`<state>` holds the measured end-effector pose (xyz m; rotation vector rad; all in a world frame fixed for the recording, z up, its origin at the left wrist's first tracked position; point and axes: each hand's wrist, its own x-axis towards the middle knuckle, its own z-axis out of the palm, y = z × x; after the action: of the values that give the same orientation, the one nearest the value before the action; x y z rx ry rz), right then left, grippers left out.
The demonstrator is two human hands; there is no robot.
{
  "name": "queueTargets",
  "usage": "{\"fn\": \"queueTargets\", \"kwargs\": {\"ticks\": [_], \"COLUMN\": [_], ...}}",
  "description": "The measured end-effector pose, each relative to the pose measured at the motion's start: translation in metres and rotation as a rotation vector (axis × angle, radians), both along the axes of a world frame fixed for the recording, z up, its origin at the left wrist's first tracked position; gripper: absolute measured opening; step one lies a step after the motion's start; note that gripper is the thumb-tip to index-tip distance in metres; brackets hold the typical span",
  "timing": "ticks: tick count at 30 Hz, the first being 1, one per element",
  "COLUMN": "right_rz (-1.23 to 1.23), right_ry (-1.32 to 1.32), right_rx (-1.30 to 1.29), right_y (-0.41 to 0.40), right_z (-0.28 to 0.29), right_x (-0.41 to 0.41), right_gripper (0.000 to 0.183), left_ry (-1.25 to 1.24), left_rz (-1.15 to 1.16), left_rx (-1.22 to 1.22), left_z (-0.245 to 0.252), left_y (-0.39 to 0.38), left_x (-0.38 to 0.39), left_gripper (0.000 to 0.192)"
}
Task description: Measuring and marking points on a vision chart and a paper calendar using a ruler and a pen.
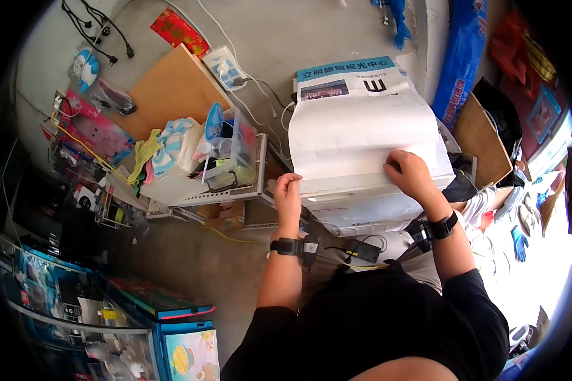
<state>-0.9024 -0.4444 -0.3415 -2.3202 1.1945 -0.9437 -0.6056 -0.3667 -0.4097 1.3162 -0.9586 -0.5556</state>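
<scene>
A large sheet of white paper point(362, 138) lies curved over a white box-like cabinet point(362, 216), over part of a printed poster point(345, 76) with a blue band. My left hand point(288, 193) pinches the sheet's near left corner between thumb and fingers. My right hand point(407, 174) rests on the near right part of the sheet with its fingers curled; whether it grips the paper cannot be told. Each wrist wears a black strap with a small device.
Left of the cabinet, a metal rack holds a clear plastic bin point(233, 157) and folded cloths point(171, 143). A power strip point(224, 69) with cables lies behind. A black power adapter point(363, 251) is below the cabinet. At right stand a wooden board point(481, 138) and bags.
</scene>
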Motion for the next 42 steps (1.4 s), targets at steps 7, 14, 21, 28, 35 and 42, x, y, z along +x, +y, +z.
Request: {"fn": "queueTargets", "kwargs": {"ticks": [7,14,21,28,35,42], "right_rz": [-0.007,-0.003,-0.004,-0.01,0.023,-0.017], "right_ry": [-0.002,-0.003,-0.01,-0.01,-0.014,-0.035], "right_rx": [0.016,-0.004,-0.006,-0.024,0.012,-0.068], "right_y": [0.001,-0.002,0.001,-0.001,-0.006,-0.003], "right_z": [0.001,-0.003,-0.002,-0.003,-0.006,-0.02], "right_x": [0.001,0.0,0.001,-0.001,0.01,-0.004], "right_gripper": [0.013,0.014,0.014,0.013,0.013,0.013], "left_ry": [-0.02,-0.01,-0.045,0.001,-0.121,-0.119], "left_rz": [0.025,0.013,0.022,-0.007,0.139,0.066], "left_rx": [-0.006,-0.028,-0.075,-0.028,-0.086,-0.12], "left_z": [0.001,-0.003,-0.007,-0.004,0.011,-0.014], "left_y": [0.001,0.0,0.001,-0.002,0.003,-0.003], "left_x": [-0.002,-0.001,0.0,-0.003,-0.005,-0.007], "left_gripper": [0.013,0.015,0.014,0.015,0.013,0.012]}}
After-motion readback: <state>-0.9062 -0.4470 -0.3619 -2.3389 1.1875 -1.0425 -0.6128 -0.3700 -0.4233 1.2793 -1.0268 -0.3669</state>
